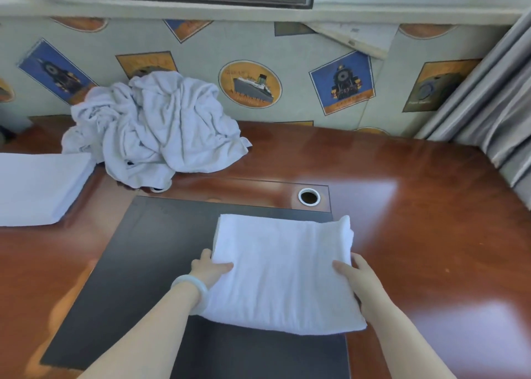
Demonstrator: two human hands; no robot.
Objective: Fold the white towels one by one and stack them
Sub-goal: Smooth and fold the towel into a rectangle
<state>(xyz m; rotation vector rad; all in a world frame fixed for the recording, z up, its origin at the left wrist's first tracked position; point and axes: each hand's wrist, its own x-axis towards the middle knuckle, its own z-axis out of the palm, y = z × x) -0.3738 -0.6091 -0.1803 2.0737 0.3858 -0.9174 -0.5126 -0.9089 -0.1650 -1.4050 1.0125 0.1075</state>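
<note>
A folded white towel (283, 269) lies on the dark desk mat (143, 263) in the middle of the wooden desk. My left hand (208, 269) grips its left edge, thumb on top and fingers tucked under. My right hand (357, 283) grips the right edge the same way, thumb on top. A heap of crumpled white towels (155, 128) sits at the back left against the wall. A stack of folded white towels (37, 186) rests at the far left edge of the view.
The reddish wooden desk (416, 206) has a round cable hole (309, 196) just behind the mat. A grey curtain (494, 105) hangs at the right. Patterned wall covering (287, 62) backs the desk.
</note>
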